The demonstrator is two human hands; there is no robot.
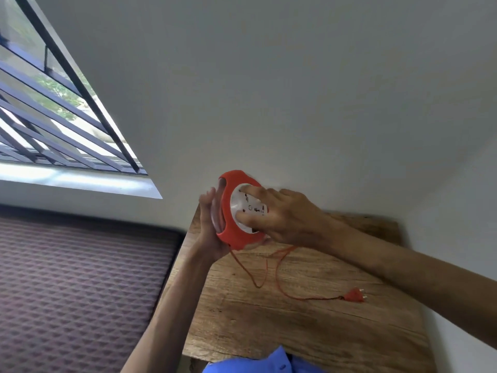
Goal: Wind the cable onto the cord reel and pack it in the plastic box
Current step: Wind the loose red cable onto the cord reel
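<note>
An orange cord reel (231,211) with a white socket face is held upright above the wooden table (295,327). My left hand (211,227) grips its back and lower rim. My right hand (279,214) lies on the white face, fingers pressed against it. A thin orange cable (278,278) hangs from the reel's bottom and loops loosely over the table. It ends in an orange two-pin plug (355,295) lying flat at the right. No plastic box is in view.
The table stands against a white wall (269,90). A patterned dark mattress (80,286) lies to its left under a barred window (53,103). A blue sleeve or shirt (269,362) shows at the bottom edge.
</note>
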